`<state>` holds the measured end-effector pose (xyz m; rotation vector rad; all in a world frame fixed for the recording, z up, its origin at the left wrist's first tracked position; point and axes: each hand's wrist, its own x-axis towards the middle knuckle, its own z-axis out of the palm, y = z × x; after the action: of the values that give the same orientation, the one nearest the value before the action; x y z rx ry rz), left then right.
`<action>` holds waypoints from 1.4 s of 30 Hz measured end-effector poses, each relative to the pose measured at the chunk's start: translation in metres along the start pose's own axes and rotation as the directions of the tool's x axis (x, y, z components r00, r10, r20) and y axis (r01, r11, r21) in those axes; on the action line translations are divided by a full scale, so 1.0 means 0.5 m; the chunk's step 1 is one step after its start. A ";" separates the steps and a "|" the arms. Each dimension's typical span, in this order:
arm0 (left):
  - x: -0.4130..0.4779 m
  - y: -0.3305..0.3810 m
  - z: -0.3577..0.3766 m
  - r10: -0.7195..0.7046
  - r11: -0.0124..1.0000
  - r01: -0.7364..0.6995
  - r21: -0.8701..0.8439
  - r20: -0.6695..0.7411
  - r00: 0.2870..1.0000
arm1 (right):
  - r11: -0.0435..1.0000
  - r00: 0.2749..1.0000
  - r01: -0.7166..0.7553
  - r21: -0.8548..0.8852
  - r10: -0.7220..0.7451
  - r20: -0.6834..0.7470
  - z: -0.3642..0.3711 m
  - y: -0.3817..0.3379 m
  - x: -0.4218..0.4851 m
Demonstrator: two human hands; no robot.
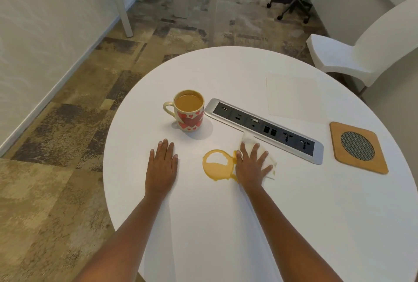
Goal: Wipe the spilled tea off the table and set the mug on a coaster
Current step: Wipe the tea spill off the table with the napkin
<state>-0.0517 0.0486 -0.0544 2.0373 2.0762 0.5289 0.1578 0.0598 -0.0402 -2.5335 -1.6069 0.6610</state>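
Note:
A ring-shaped puddle of spilled tea [218,169] lies on the round white table [226,225]. My right hand [252,164] presses a white paper napkin [270,165] flat with spread fingers at the puddle's right edge. My left hand [161,165] rests flat on the table to the left of the spill, holding nothing. A cream mug with red hearts [188,111], full of tea, stands behind the spill with its handle to the left. A square wooden coaster with a mesh centre [358,147] lies at the right.
A silver power and socket strip [264,126] runs diagonally across the table between the mug and the coaster. A sheet of white paper [294,95] lies behind it. A white chair [362,48] stands at the far right, and office stools stand beyond.

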 end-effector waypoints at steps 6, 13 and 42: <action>0.000 -0.001 0.001 0.000 1.000 0.000 -0.022 -0.012 1.000 | 0.982 0.985 0.172 -0.082 -0.169 0.046 0.021 -0.070 -0.033; 0.000 -0.006 0.004 0.005 1.000 -0.005 -0.014 -0.018 1.000 | 0.921 0.914 0.381 -0.085 -0.361 0.184 0.033 -0.105 -0.066; 0.003 -0.006 -0.002 -0.019 0.999 0.019 -0.034 0.005 1.000 | 0.699 0.694 0.695 -0.168 -0.590 0.413 -0.026 0.062 -0.114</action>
<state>-0.0549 0.0500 -0.0546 1.9964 2.0680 0.5520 0.1683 -0.0020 -0.0189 -1.7975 -2.7238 0.8024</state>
